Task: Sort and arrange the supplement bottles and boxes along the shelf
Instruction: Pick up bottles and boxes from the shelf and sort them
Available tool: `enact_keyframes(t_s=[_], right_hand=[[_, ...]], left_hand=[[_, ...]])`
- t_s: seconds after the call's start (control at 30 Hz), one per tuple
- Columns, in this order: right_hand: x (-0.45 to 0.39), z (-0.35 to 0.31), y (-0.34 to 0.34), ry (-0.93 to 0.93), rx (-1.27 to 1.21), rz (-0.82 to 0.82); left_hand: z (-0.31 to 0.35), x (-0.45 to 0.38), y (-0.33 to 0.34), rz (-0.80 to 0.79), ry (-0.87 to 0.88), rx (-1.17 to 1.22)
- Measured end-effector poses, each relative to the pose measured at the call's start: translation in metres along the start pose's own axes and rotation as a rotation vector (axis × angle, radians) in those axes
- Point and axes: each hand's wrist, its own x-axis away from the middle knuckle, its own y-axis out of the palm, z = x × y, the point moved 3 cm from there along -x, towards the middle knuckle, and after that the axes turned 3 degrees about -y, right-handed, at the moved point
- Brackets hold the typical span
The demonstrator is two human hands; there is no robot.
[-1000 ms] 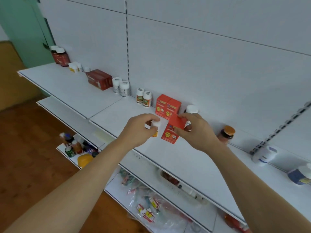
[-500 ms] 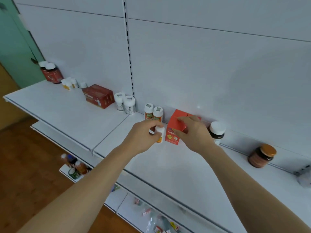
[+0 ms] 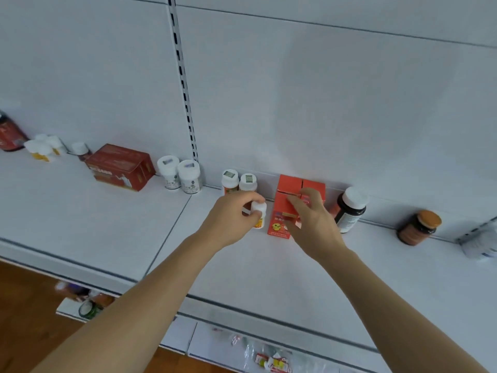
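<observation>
A small white bottle [image 3: 259, 215] with a yellow-orange label stands on the white shelf [image 3: 107, 232], and my left hand [image 3: 231, 219] grips it by the cap. Right beside it stands a red box [image 3: 279, 224], which my right hand [image 3: 309, 219] holds at its top front. Two more red boxes [image 3: 301, 187] stand behind it against the back wall. Two white-capped bottles [image 3: 239, 181] stand just left of those boxes.
Along the back wall stand a dark bottle with a white cap [image 3: 349, 211], an amber jar with an orange lid [image 3: 418, 227], two white jars [image 3: 180, 176], a dark red carton [image 3: 121, 166] and small bottles [image 3: 43, 149] farther left. Lower shelves hold more items.
Both hands moved toward the back wall. The red box went from lifted and tilted to standing in front of the other two; the small white bottle now stands beside it.
</observation>
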Motion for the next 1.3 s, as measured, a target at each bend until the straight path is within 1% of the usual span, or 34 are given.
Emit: enact_keyframes(t_s=[0.17, 0.37, 0.6, 0.67, 0.77, 0.9, 1.0, 1.17, 1.3], right_hand=[[0.001, -0.006, 0.007, 0.014, 0.103, 0.033], [-0.001, -0.012, 0.009, 0.023, 0.192, 0.036], [-0.002, -0.016, 0.003, 0.070, 0.237, -0.009], [-0.003, -0.019, -0.002, 0.048, 0.248, 0.037], [-0.008, -0.030, -0.008, -0.043, 0.278, 0.100], [-0.019, -0.060, 0.000, -0.148, 0.225, 0.107], [-0.029, -0.093, 0.012, -0.220, 0.170, 0.094], [-0.047, -0.151, 0.040, -0.245, 0.177, 0.024], [-0.064, -0.208, 0.070, -0.261, 0.156, 0.002]], left_hand=[[-0.013, -0.005, -0.006, -0.062, 0.040, 0.023], [-0.021, -0.003, -0.010, -0.074, 0.044, 0.035], [-0.011, -0.005, -0.016, -0.034, 0.040, 0.023], [-0.008, -0.004, -0.019, -0.015, 0.033, 0.020], [-0.007, 0.001, -0.028, 0.033, 0.043, 0.006], [-0.014, 0.015, -0.047, 0.107, 0.070, -0.043], [-0.029, 0.025, -0.071, 0.156, 0.057, -0.086], [-0.064, 0.041, -0.125, 0.285, 0.042, -0.135], [-0.105, 0.060, -0.177, 0.371, 0.021, -0.109]])
